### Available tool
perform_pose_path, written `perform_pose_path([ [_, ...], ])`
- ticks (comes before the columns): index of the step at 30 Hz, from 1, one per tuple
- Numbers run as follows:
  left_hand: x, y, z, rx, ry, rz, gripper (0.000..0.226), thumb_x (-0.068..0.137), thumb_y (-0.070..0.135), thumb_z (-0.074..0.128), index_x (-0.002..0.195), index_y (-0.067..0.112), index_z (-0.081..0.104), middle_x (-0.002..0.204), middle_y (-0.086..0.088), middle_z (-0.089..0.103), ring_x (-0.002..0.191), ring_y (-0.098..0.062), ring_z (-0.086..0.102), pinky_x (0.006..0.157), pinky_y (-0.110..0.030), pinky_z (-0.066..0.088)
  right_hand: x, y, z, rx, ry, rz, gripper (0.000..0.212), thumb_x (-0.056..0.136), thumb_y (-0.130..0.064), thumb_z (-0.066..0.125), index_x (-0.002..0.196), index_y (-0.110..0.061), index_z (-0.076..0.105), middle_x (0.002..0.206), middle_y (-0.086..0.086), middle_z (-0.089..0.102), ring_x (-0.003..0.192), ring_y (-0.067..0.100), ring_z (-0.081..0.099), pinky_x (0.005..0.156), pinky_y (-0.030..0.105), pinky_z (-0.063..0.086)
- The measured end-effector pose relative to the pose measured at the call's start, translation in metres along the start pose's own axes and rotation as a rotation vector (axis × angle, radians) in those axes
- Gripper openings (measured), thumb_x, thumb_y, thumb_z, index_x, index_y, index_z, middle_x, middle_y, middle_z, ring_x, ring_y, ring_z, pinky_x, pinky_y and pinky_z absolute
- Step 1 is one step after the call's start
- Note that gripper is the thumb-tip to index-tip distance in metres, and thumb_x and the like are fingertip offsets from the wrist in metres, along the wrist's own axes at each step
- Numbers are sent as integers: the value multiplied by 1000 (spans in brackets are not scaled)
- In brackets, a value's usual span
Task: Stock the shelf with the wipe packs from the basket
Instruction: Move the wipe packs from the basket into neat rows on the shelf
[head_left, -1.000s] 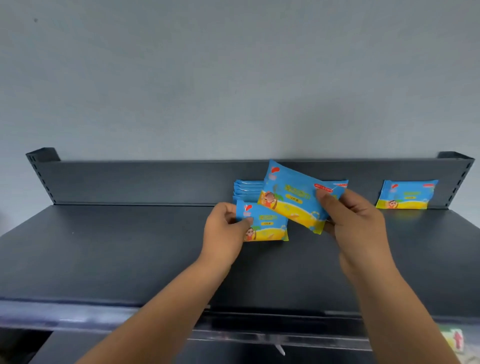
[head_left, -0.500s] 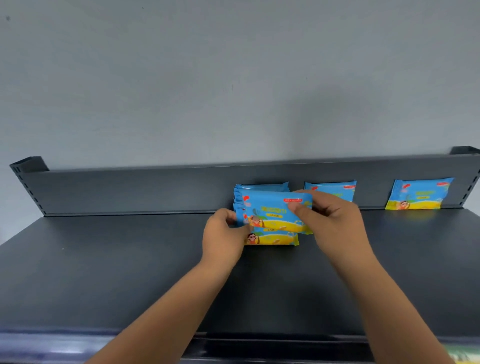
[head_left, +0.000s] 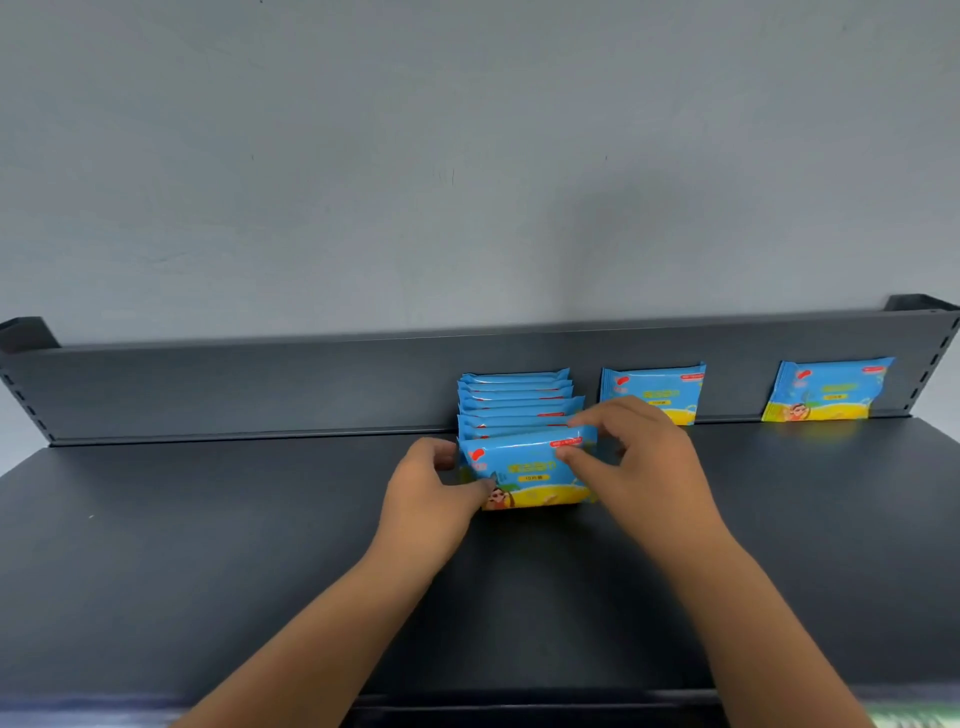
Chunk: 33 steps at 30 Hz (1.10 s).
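Observation:
A row of several blue-and-yellow wipe packs (head_left: 511, 400) stands upright on the dark shelf (head_left: 208, 545), running from the back wall toward me. The front pack (head_left: 524, 475) stands at the near end of that row. My left hand (head_left: 434, 488) grips its left edge, thumb on the front face. My right hand (head_left: 634, 457) pinches its top right corner between thumb and fingers. The basket is out of view.
Two more wipe packs lean singly against the shelf's back rail (head_left: 260, 384): one just right of the row (head_left: 652, 389), one near the right end (head_left: 826, 389). A grey wall rises behind. The shelf's front edge (head_left: 519, 699) runs along the bottom.
My right hand lowered its pack from a tilted hold above the row to upright at the row's front. My left hand stayed at the left edge. The camera moved closer.

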<state>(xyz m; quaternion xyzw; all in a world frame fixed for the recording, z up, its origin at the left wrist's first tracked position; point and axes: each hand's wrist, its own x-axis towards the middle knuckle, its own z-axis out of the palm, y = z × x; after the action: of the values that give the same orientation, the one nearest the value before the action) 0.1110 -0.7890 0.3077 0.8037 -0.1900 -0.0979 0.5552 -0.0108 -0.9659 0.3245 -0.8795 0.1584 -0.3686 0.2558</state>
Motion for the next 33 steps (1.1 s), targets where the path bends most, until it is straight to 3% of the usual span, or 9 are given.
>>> perform_pose_path([
  [3, -2, -1, 1, -9, -18, -10, 35, 88, 18, 81, 115, 23, 61, 113, 13, 62, 98, 2, 60, 67, -10, 40, 0, 3, 1, -60, -1, 26, 17, 84, -24, 83, 95, -31, 72, 103, -20, 61, 102, 9, 59, 84, 31, 54],
  [6, -1, 0, 1, -27, -16, -23, 35, 87, 17, 81, 116, 22, 61, 116, 10, 64, 99, 1, 61, 69, -13, 43, -1, 2, -1, -155, -38, 52, 25, 87, -24, 80, 109, -30, 69, 111, -18, 59, 112, 10, 56, 86, 23, 45],
  [12, -7, 15, -6, -48, -25, -92, 70, 89, 38, 77, 146, 18, 41, 118, 6, 60, 99, -3, 60, 71, -21, 47, -2, -6, -7, -256, -106, 74, 53, 87, -39, 76, 136, -27, 58, 140, -10, 45, 130, 13, 47, 96, 31, 50],
  [14, -9, 19, -15, 153, -1, -21, 68, 87, 54, 73, 139, 23, 43, 113, 10, 58, 101, -9, 60, 76, -29, 49, -2, -13, -9, -294, -114, 60, 54, 89, -44, 72, 138, -26, 57, 146, -8, 41, 133, 16, 45, 99, 35, 50],
  [17, -12, 19, -37, 752, 232, 358, 50, 85, 66, 58, 110, 22, 57, 98, 6, 63, 93, -21, 58, 74, -35, 47, -3, -30, -10, -282, -92, 36, 54, 91, -45, 68, 139, -24, 56, 149, -8, 40, 131, 18, 46, 100, 34, 46],
  [20, -18, 16, -63, 961, 343, 481, 52, 82, 64, 48, 97, 17, 64, 87, -2, 66, 83, -29, 59, 69, -39, 48, -7, -58, -1, -249, -103, -61, 49, 93, -49, 62, 135, -23, 58, 140, -6, 49, 124, 21, 50, 99, 37, 46],
  [25, -48, -3, -107, 1040, 386, 397, 55, 85, 64, 46, 103, 16, 67, 95, -2, 70, 89, -31, 62, 71, -42, 51, -19, -119, 35, -141, -176, -168, 56, 98, -64, 37, 138, -28, 53, 131, -10, 59, 124, 15, 50, 98, 36, 45],
  [33, -120, -57, -198, 1148, 504, 89, 48, 85, 61, 50, 109, 23, 67, 97, 1, 69, 90, -32, 64, 72, -43, 53, -51, -212, 110, 4, -420, -438, 53, 100, -61, 36, 141, -31, 52, 135, -14, 59, 128, 9, 48, 91, 28, 43],
])
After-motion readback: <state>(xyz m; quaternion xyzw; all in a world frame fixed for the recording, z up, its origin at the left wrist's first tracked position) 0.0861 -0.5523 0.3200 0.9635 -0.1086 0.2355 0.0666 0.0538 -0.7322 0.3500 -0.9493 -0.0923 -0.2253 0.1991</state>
